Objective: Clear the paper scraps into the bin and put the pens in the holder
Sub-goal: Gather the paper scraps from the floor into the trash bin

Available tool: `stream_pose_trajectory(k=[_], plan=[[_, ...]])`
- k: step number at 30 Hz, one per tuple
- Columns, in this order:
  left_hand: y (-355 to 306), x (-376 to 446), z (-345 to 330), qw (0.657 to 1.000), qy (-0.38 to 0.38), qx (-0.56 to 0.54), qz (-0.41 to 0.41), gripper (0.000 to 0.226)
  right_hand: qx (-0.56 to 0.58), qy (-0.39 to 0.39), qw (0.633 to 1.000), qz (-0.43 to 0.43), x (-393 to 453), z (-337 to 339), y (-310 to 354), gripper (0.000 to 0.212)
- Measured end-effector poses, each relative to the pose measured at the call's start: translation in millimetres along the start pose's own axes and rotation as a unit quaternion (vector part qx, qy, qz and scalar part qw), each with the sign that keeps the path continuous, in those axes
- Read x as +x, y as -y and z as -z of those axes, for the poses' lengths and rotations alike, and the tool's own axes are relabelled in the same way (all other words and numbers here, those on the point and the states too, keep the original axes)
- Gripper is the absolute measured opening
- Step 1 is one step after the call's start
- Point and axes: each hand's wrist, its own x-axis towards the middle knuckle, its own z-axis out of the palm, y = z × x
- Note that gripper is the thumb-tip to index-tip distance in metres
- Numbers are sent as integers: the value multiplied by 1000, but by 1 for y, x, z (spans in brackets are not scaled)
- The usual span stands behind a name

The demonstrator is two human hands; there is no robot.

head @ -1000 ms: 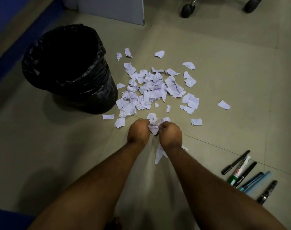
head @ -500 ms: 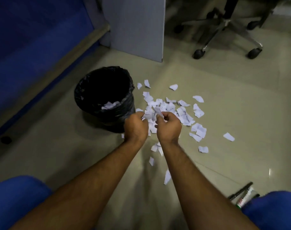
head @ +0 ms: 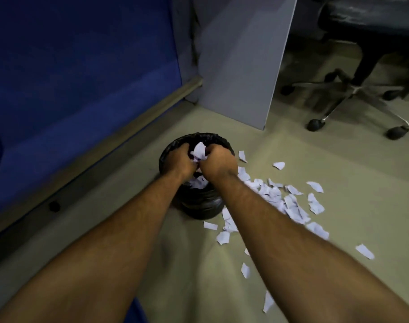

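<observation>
The floor (head: 338, 206) is pale and tiled, and takes up most of the lower right of the view. A blue partition (head: 82, 78) runs along the left, with a grey strip at its foot. A grey panel (head: 240, 61) stands upright at the top centre, its lower edge on the floor behind the bin. To the right of the panel is a black office chair (head: 362, 66) on a wheeled star base.

Two bare forearms reach from the bottom edge up to the middle of the view. They meet over the bin (head: 198, 206), a small round one lined with a black bag, which stands on the floor near the partition's foot.

The left hand (head: 179, 160) and right hand (head: 218, 163) are side by side above the bin's mouth, knuckles almost touching. Each grip is closed, fingers curled inward round a shared bunch of scraps (head: 199, 151) held between them; white paper sticks up from the gap. More white paper shows inside the bin, under the wrists.

The loose scraps (head: 292, 203) lie scattered on the floor just right of the bin, thickest beside the right forearm and thinning out toward the lower right. A few single pieces lie apart from the main heap. The pens and holder are out of view.
</observation>
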Motion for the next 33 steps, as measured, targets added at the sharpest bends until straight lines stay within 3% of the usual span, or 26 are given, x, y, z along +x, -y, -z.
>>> stream_pose_trajectory(k=[5,10,15,18,21,26,29,33], plan=[[-13,-8,-11,999,-27,36,-16,22,74,-66,995,-7,-6,7,-11,30],[-36,-30,-38,986,-18,-164,15,13,221,-157,960,-66,-22,21,-35,23],[-63,-61,-74,956,82,-281,25,10,316,-203,912,-166,-39,39,-96,4],[-71,-92,-121,952,190,-240,14,16,268,-201,917,-215,-68,26,-148,3],[-56,-126,-180,965,243,-98,-11,29,196,-150,924,-292,-110,-11,-208,15],[-7,-154,-231,973,214,71,45,50,-71,-50,935,-343,-171,-48,-271,41],[17,-149,-252,971,168,167,32,59,-139,24,922,-361,-194,-69,-290,60],[33,-131,-270,965,139,216,56,72,-189,16,938,-291,-201,-93,-296,46]])
